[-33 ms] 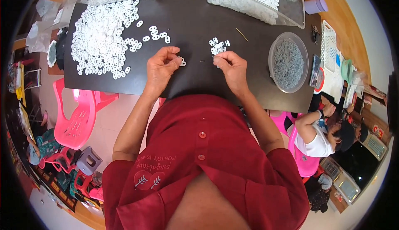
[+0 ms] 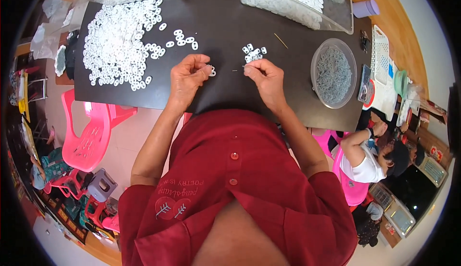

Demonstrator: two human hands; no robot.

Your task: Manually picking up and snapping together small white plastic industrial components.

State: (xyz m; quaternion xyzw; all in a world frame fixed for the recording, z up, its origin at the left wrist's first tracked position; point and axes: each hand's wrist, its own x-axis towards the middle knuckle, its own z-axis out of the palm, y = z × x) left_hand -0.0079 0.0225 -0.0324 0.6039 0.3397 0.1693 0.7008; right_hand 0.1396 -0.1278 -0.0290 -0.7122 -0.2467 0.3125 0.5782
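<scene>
Carefully, the left hand [image 2: 188,76] pinches a white ring [image 2: 212,72] just above the dark table [image 2: 221,21] while the right hand [image 2: 263,76] grips a thin pin [image 2: 236,70], best kept level with the ring's hole.

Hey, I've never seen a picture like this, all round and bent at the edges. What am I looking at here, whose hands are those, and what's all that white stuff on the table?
This is one view from a wide fisheye camera worn on a person's head, looking down, so straight edges curve. No machine is in view: the two bare hands belong to the wearer, in a red shirt. The left hand pinches a small white ring-like piece; the right hand pinches something thin, too small to identify. On the dark table lie a big heap of white pieces, a small cluster, a round clear bowl of greyish parts and two clear trays at the far edge. Another person sits lower right.
</scene>
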